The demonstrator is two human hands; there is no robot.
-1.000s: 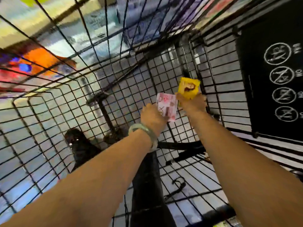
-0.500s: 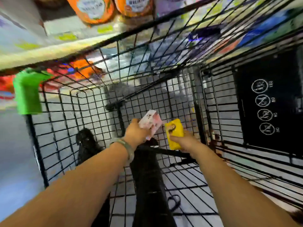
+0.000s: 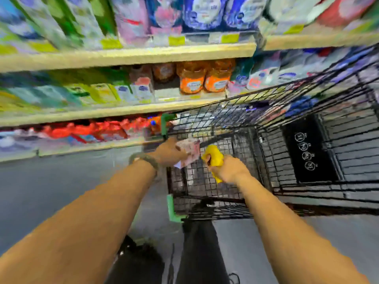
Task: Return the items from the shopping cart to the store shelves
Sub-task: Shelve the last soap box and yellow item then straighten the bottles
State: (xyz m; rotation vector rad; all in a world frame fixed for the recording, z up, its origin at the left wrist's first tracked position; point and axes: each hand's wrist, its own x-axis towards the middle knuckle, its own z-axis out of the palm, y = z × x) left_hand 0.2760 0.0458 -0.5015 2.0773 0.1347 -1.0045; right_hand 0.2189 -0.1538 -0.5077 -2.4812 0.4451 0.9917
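- While both items are lifted at the cart's near-left corner, the store shelves run across my left and front. Their stock is blurred, so I cannot tell which slot suits either item.
- My left hand, with a wristband behind it, has its fingers curled round a pink-and-white packet.
- Just beside it is a yellow packet, gripped in my right hand with the fingers wrapped round its lower half.
- To the right is the shopping cart, with a black pictogram placard on its wire wall.
- Hazard: the packets sit close together, so swinging both toward the shelf at once could make them collide or catch on the wire rim.
- Hazard: the pink packet looks thin and could slip from a loose grip mid-reach.
- Hazard: if the labels go unchecked, an item could be shelved in the wrong place.
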